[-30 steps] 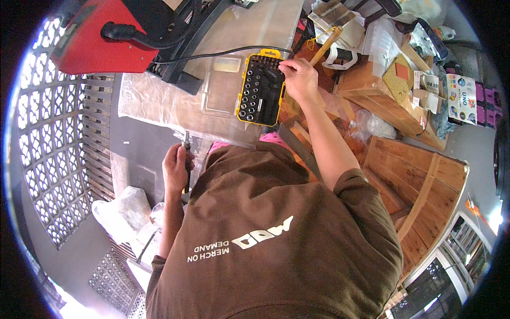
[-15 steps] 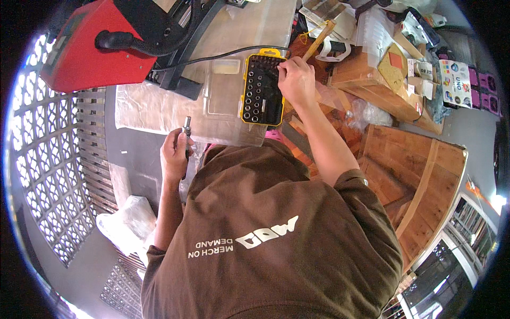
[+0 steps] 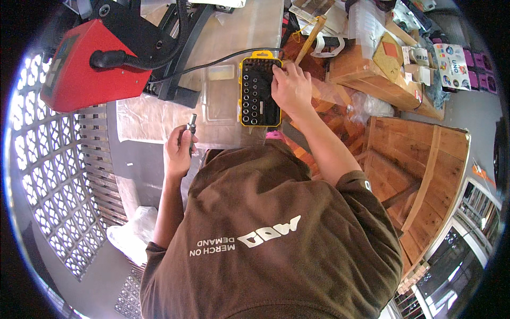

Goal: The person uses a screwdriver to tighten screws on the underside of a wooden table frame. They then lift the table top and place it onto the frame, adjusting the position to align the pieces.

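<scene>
My left hand (image 3: 179, 149) is closed around a screwdriver (image 3: 192, 125), its metal bit-holder end pointing up and away from me. Most of its handle is hidden by the fingers. To the right lies an open yellow-and-black bit and socket case (image 3: 261, 109), with two columns of round sockets and rows of small bits near its handle end. My right hand (image 3: 294, 89) rests over the case's far right corner, its fingers bent down at the small bits. Whatever is between those fingertips is too small to make out. The case's clear lid (image 3: 220, 114) lies folded out to the left.
A red machine housing (image 3: 95, 69) with a black hose stands at the far left. A black cable (image 3: 212, 59) crosses behind the case. A wooden-handled tool (image 3: 311, 40) leans beyond my right hand. Wooden crates (image 3: 419, 181) stand at the right, and a white bag (image 3: 135, 228) at the left.
My right hand has shifted slightly down and left along the case's edge, its fingers still at the bits. My left hand has turned the screwdriver a little. The whole view has shifted slightly.
</scene>
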`<state>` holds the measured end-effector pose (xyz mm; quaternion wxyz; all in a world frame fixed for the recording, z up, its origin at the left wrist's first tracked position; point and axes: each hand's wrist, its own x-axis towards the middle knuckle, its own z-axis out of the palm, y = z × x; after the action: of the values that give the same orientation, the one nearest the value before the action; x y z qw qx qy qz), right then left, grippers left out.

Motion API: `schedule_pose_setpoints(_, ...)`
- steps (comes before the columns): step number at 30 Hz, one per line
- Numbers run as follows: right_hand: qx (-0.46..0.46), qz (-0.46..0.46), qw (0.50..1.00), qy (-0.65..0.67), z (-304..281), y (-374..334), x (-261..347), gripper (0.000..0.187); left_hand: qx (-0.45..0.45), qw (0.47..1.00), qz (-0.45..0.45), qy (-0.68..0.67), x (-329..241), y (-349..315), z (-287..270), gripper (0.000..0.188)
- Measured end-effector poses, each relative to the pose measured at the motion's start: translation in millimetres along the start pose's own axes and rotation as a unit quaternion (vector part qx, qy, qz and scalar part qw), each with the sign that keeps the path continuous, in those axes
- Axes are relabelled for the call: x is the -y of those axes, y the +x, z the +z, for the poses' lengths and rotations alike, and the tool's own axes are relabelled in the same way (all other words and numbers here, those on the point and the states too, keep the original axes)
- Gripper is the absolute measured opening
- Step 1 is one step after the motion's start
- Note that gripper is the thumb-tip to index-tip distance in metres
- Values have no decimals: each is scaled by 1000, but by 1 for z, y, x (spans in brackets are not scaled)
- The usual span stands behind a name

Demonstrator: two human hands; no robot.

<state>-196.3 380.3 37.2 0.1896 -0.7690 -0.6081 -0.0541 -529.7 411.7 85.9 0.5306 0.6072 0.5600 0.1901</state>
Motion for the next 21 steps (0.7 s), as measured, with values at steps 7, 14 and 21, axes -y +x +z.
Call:
schedule_pose_setpoints(7, -25, 4, 995, 95, -38, 5, 14, 27, 72, 987, 142, 20, 13, 24, 23, 49)
schedule_pose_setpoints(14, 256, 282, 725, 574, -29, -40, 61, 23, 71, 987, 131, -66, -50, 36, 88, 28)
schedule_pose_setpoints(21, 132, 332, 644, 676, -49, -49, 51, 27, 131, 977, 160, 49, -77, 25, 101, 22)
